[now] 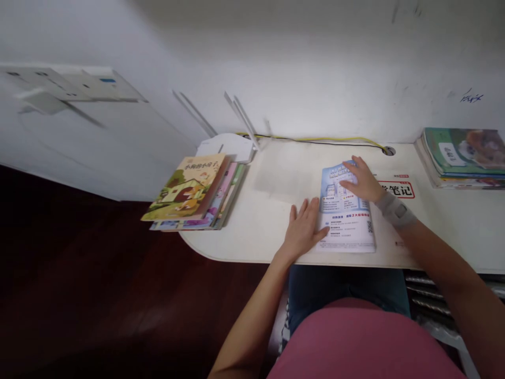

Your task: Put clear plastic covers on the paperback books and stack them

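A blue-and-white printed leaflet lies flat on the white desk in front of me. My left hand rests along its left edge, fingers stretched out and the thumb over the lower left part of the page. Across the upper right part of the leaflet lies my right hand, fingers apart, grasping nothing. Under and beside my right wrist is a white-covered book with a red-framed title; my forearm and the leaflet hide part of it.
A stack of picture books overhangs the desk's left end, with a white router behind it. Another book pile stands at the right. Yellow and black cables run along the wall to a desk hole.
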Motion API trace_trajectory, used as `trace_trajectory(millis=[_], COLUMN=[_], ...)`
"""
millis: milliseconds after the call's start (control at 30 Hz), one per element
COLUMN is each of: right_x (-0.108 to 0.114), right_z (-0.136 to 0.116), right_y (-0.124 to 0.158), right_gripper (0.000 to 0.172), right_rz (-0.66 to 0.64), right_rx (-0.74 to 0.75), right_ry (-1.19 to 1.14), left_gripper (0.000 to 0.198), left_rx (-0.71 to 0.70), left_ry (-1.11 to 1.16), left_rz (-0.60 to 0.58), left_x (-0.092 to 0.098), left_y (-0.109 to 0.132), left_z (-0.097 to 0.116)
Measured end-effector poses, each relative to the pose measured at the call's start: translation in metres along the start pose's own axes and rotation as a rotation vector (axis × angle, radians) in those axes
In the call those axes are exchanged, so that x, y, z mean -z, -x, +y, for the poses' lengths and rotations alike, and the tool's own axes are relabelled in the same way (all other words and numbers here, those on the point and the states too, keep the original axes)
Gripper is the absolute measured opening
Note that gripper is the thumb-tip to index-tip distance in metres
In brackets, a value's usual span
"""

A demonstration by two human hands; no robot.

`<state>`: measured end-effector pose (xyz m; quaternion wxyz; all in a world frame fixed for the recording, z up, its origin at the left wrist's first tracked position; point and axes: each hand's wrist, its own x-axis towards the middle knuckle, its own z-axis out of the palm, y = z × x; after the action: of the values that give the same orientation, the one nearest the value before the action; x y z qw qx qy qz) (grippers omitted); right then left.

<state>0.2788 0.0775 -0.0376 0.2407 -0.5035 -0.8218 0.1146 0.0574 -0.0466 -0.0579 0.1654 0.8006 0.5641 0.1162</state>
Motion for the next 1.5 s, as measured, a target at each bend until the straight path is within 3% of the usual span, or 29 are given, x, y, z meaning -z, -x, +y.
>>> trace_trajectory(millis=[100,200,333,600,833,1100,1267,1500], right_x=[-0.002,-0.01,-0.02,-0.024,-0.027,-0.02,-0.021,-0.022], right_z=[0.008,0.008,-0.001,-0.008,-0.015,-0.01,-0.023,-0.03], right_y=[0.036,0.055,0.052,0.054,0.054,0.059,0.08,0.082], right_gripper=[0.068,0.065,0.061,0.066,0.062,0.069,0.08,0.08], right_rz=[-0.051,-0.046,-0.003,0.061,0.017,-0.03,-0.019,-0.046], right_rx=[0.087,0.093,0.053,-0.005,0.0,0.008,-0.029,-0.006], right_ry=[-0.093,-0.116,-0.098,-0.109,-0.056,-0.248,-0.118,0.022], left_gripper=[0.08,0.08,0.078,0.062,0.055,0.042,0.021,0.023], left_rx=[-0.008,-0.001,0.024,0.143,0.436,0.433,0.463,0.51], left_ry=[0.004,0.008,0.031,0.008,0.09,0.382,0.545,0.722], left_rz=[0.02,0.04,0.086,0.332,0.28,0.377,0.355,0.426], left_x=[-0.001,-0.001,-0.001,0.012,0.035,0.031,0.024,0.025], left_y=[0.0,-0.001,-0.001,0.003,0.012,0.015,0.015,0.018], left_z=[0.0,0.0,-0.001,-0.019,-0.024,-0.041,-0.054,-0.053])
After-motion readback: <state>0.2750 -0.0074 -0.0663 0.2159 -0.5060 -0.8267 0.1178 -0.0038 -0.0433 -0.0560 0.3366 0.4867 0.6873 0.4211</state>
